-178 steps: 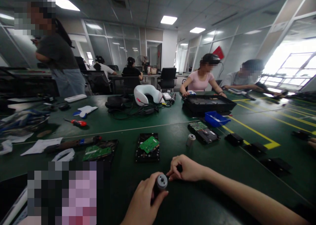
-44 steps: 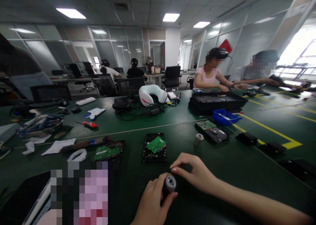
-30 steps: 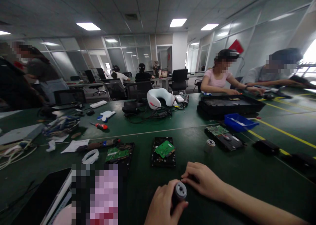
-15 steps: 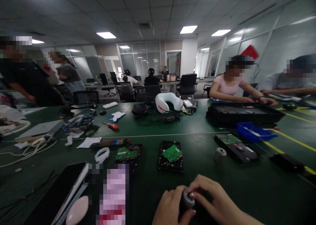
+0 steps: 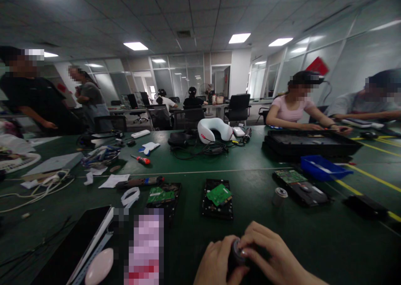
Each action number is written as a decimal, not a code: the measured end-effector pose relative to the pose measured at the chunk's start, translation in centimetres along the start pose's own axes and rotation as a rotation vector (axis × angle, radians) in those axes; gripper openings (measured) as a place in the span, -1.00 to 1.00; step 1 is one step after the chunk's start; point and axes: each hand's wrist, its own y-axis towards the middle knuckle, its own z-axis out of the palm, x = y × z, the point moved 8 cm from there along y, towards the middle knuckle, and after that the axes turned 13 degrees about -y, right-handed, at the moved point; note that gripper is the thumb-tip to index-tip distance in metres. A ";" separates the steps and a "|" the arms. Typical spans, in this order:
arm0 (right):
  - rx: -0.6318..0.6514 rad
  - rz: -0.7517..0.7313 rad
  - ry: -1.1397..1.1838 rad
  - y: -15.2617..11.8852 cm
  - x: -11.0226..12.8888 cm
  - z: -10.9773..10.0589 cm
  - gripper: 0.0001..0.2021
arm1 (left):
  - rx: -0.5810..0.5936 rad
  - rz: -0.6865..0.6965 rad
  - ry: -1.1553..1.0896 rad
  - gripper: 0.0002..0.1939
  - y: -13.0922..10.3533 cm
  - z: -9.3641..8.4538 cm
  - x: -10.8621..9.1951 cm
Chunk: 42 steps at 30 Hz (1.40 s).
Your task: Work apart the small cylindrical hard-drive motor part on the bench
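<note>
My left hand (image 5: 217, 260) is wrapped round a small dark cylindrical container (image 5: 237, 253) at the bottom centre. On its round top, the thumb and fingers of my right hand (image 5: 269, 249) are pressed together; anything small between them cannot be made out. Beyond my hands lies a black hard drive (image 5: 208, 210) with a green circuit board (image 5: 219, 194) on it. A similar drive with a green board (image 5: 160, 195) is to its left. To the right stand a small metal-topped cylinder (image 5: 280, 196) and another drive (image 5: 308, 192).
A blue tray (image 5: 326, 168) and a black open case (image 5: 313, 147) are at the right, near a person in pink. A neck pillow (image 5: 205, 130) and cables sit farther back. A red screwdriver (image 5: 142, 160), a laptop-like slab (image 5: 75, 243) and a pink oval object (image 5: 99, 266) lie left.
The fingers of my right hand have shifted slightly on the container's top. My left hand keeps its hold.
</note>
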 end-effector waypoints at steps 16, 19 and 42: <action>0.042 0.053 0.019 -0.4 -0.5 0.7 -0.84 | 0.021 -0.024 0.006 -0.57 0.0 -0.1 -0.1; -0.034 0.003 -0.001 -1.0 -0.4 0.9 -0.81 | 0.036 -0.026 0.002 -0.57 0.0 0.1 -0.1; 0.108 0.046 -0.019 -0.7 -1.2 2.5 -0.54 | -0.289 0.331 -0.207 -0.47 -1.4 -2.7 -2.1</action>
